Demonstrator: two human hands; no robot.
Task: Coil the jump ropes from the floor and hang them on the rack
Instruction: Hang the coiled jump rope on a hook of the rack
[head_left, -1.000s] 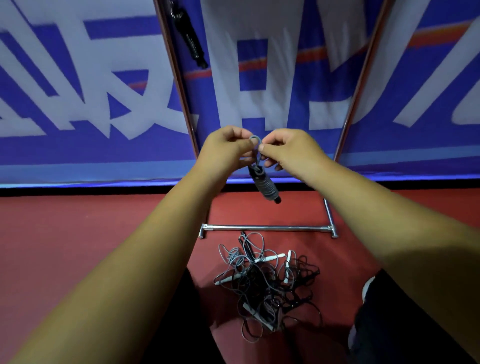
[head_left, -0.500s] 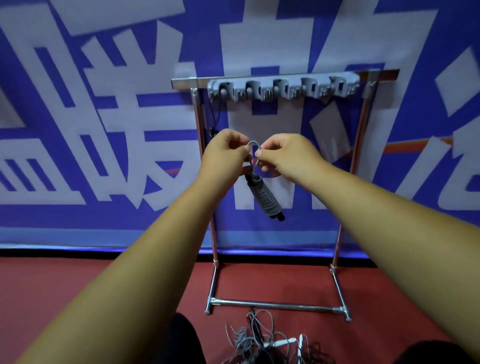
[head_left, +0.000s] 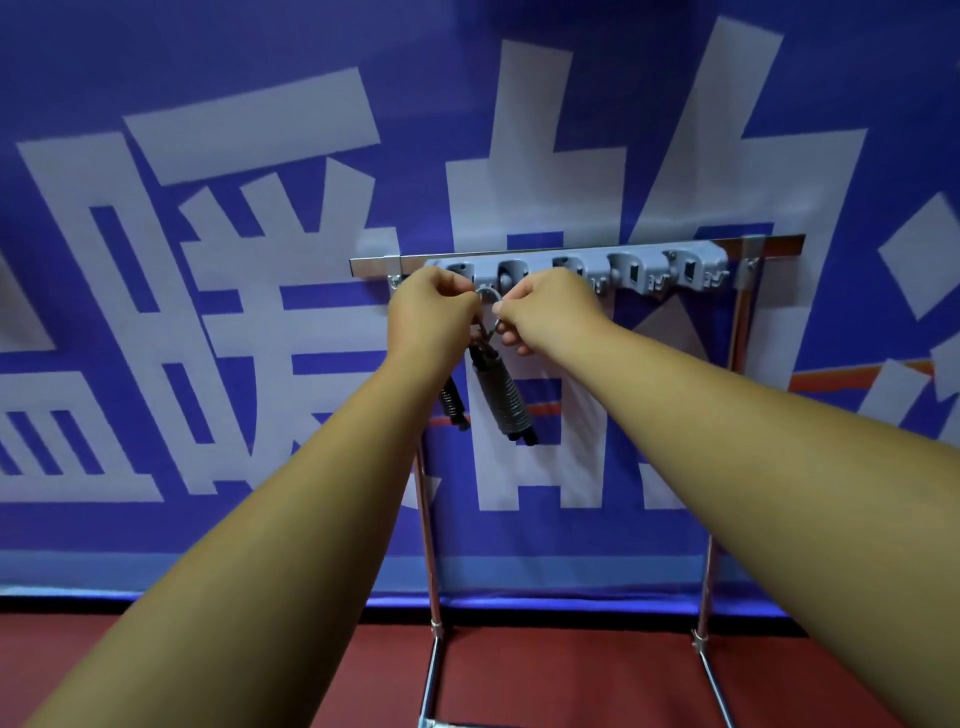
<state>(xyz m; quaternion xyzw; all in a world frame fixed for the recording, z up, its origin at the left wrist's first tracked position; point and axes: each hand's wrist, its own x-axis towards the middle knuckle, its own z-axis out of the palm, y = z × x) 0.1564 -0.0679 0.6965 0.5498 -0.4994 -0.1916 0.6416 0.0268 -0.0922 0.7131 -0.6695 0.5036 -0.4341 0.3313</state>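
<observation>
A coiled grey jump rope (head_left: 503, 397) hangs from a small loop that both hands pinch. My left hand (head_left: 434, 306) holds the loop's left side and my right hand (head_left: 545, 312) its right side. The loop sits right at the grey hook strip (head_left: 639, 267) on the metal rack's top bar (head_left: 769, 244), near its second holder from the left. Whether the loop rests on a hook is hidden by my fingers. A second, black coiled rope (head_left: 453, 402) hangs behind my left wrist from the rack's left end.
The rack's chrome legs (head_left: 709, 587) stand on a red floor (head_left: 566, 675) in front of a blue banner with white characters (head_left: 260, 260). Several holders to the right on the hook strip carry nothing.
Both hands have lifted the coiled grey rope up to the hook strip. The view has tilted upward, so the pile of ropes on the floor is out of sight.
</observation>
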